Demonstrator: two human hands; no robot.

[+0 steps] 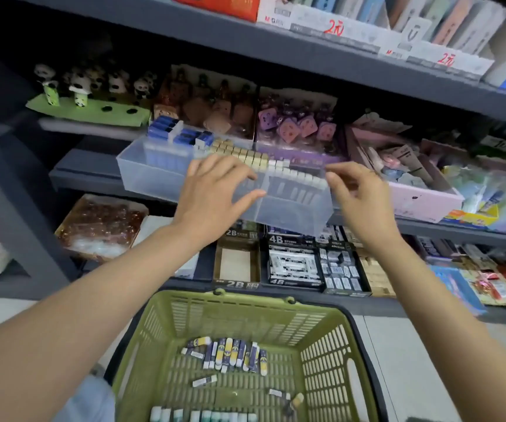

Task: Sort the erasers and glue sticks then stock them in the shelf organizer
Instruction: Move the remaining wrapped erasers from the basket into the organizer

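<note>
A clear plastic shelf organizer (pixel 160 175) sat on the middle shelf (pixel 93 178), rows of erasers (pixel 245 155) inside. The left hand (pixel 212 190) lay spread and relaxed over it; the right hand (pixel 358 190) pinched its corner. Below stood a green basket (pixel 321 345) of glue sticks (pixel 230 354).

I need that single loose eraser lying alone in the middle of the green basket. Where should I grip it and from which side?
Take the loose eraser across its two long sides, coming straight down from above. It lies flat on the green basket floor, clear of the pile of erasers, and the tall walls block any sideways approach. Both the left hand and right hand are up at the clear organizer.
</note>
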